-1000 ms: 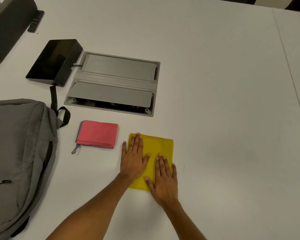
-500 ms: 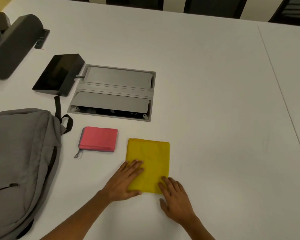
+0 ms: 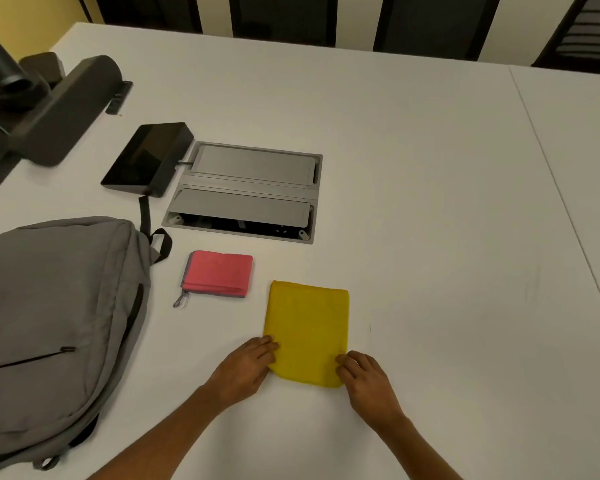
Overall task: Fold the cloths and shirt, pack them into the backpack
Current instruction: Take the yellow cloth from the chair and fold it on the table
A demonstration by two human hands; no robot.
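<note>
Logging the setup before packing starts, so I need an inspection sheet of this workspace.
Surface: white table, seam at right.
Job's things: yellow cloth folded; pink cloth folded; grey backpack lying flat; shirt not seen.
Clutter: black tablet; dark device.
Hands: left hand and right hand grip the yellow cloth's near corners.
Cables: cable box set in the table, near flap ajar.
Surroundings: dark chairs behind.

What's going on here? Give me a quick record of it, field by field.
Yellow cloth: folded flat on the white table
Left hand: grips the cloth's near left corner
Right hand: grips its near right corner
Pink cloth: folded, apart from the yellow one
Backpack: grey, lying at left, nothing visibly packed
</note>
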